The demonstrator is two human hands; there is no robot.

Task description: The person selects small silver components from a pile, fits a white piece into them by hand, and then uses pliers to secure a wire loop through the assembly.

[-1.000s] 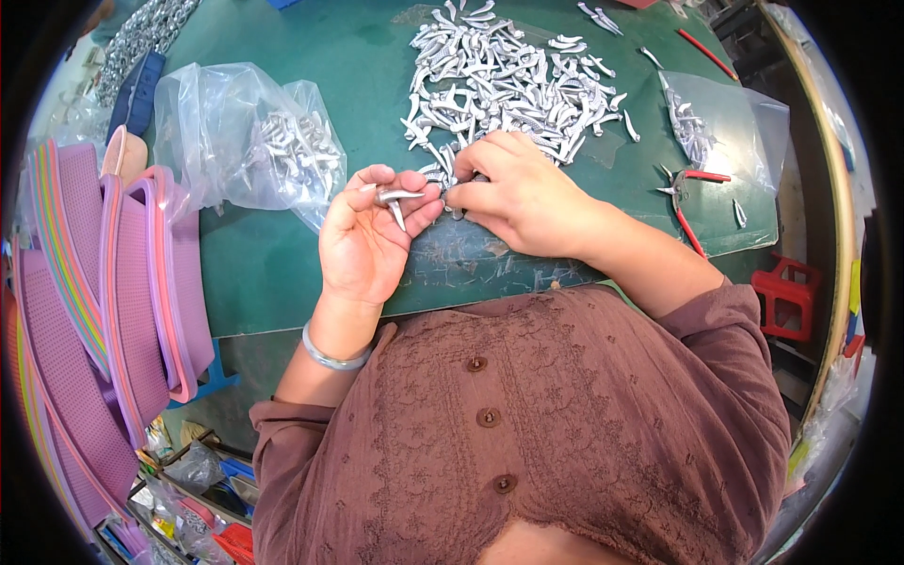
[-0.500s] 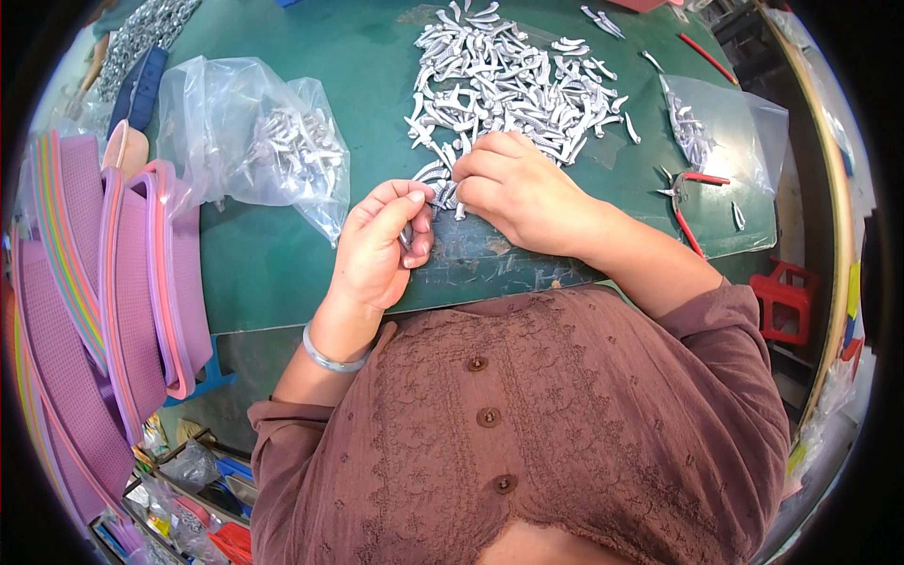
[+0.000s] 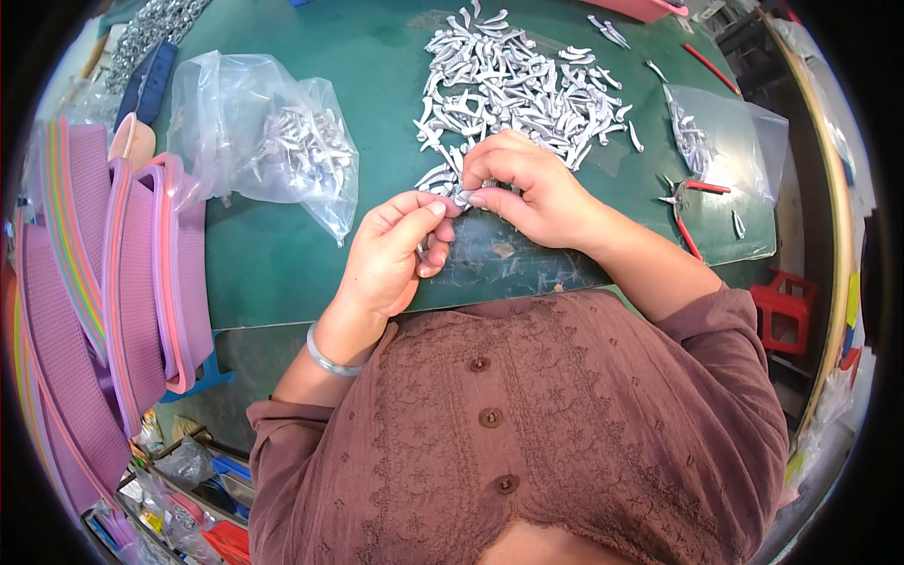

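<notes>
A large pile of small silver curved pieces [image 3: 518, 89], shaped like little horns, lies on the green tabletop beyond my hands. At the pile's near edge my left hand [image 3: 400, 247] is closed, thumb pressed to the forefinger, with a bit of a silver piece showing between the curled fingers. My right hand [image 3: 529, 188] arches over the near pieces, its thumb and fingers pinching a small silver piece. The fingertips of both hands nearly meet there. My fingers partly hide what they hold.
A clear plastic bag [image 3: 221, 122] of silver pieces lies left, another bag [image 3: 749, 141] right. Red-handled pliers [image 3: 680, 212] lie beside a loose piece [image 3: 738, 224]. Purple baskets [image 3: 141, 282] crowd the table's left edge. A red stool [image 3: 783, 311] stands right, below the tabletop.
My left hand has moved a little right, toward the right hand. My right thumb has come into sight, pinching, and the fingertips of both hands are now close together.
</notes>
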